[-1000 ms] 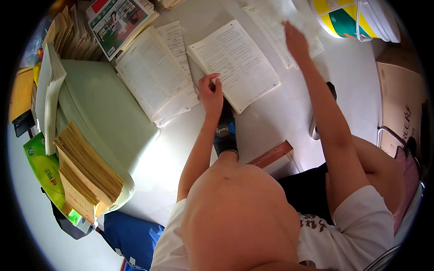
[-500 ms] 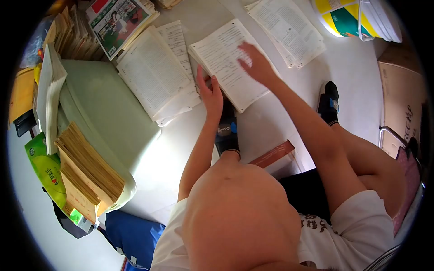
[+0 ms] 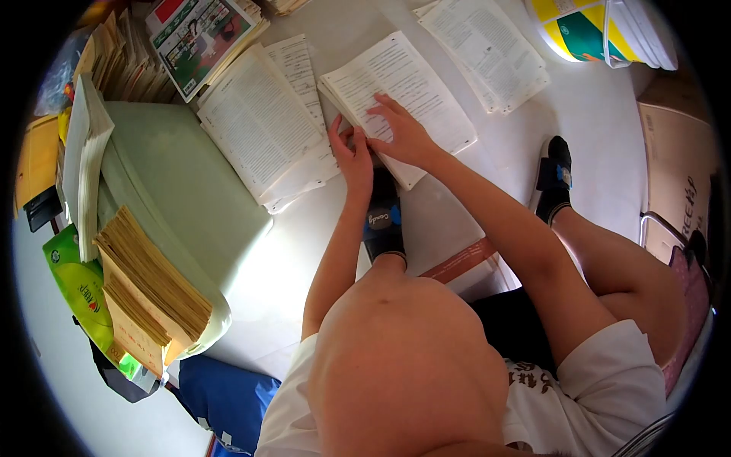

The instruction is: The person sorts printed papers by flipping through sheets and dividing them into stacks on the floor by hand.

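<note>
A thick stack of printed sheets [image 3: 438, 99] lies on the floor in front of me, with small marks at its corners. My left hand [image 3: 352, 152] is at the stack's left edge, its fingers and thumb curled around that edge. Over the lower left part of the top page is my right hand [image 3: 402, 137], fingers spread, its thumb close to the left hand's fingertips. Whether the right fingers press on the page I cannot tell. Left of the stack lie more loose printed sheets [image 3: 259, 126], fanned out over handwritten-looking pages.
Another pile of sheets [image 3: 487, 53] lies at the upper right, near a yellow and white bucket [image 3: 586, 30]. A pale green bin [image 3: 175, 167] stands left, with yellowed books [image 3: 152, 274] beside it. A cardboard box [image 3: 670, 167] is at the right; my shoe [image 3: 383, 217] sits below the stack.
My right hand has moved down and left across the page, closer to my left hand. The top page now sits skewed to the right. My left hand has barely moved.
</note>
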A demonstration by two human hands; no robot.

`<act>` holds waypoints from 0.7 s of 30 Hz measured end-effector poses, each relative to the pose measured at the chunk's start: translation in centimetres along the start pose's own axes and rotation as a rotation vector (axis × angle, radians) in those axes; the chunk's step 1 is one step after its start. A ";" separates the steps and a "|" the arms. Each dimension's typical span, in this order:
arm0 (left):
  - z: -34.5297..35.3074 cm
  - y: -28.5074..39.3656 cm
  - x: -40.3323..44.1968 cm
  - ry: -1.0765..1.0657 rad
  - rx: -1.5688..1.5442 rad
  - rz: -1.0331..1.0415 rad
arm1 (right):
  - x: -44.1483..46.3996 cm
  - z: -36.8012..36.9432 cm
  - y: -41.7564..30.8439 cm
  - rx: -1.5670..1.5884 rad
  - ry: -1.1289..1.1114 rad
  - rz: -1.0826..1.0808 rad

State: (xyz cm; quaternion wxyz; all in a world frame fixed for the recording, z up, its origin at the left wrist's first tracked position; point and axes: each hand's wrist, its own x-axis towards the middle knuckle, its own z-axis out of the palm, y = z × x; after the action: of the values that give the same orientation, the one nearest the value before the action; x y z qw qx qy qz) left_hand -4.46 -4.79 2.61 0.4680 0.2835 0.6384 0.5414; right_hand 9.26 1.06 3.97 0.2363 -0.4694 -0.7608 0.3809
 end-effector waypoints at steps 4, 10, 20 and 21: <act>0.0 -0.6 0.2 0.015 0.038 0.054 | -0.1 0.1 0.4 -0.015 -0.004 0.000; -0.1 -1.3 0.4 0.009 0.012 0.033 | -0.2 -0.3 0.2 -0.017 0.001 0.010; -0.2 -1.5 0.3 0.011 0.006 0.033 | 5.4 -11.3 -2.8 -0.067 0.007 0.374; -0.1 -1.5 0.4 0.018 0.021 0.060 | 6.1 -13.1 -1.6 -0.084 0.171 0.218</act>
State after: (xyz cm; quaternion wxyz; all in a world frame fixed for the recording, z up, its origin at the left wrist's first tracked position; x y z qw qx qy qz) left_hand -4.51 -4.90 1.09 0.4427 0.3026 0.6394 0.5510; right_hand 15.08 10.80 13.07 0.2375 -0.5896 -0.6976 0.3306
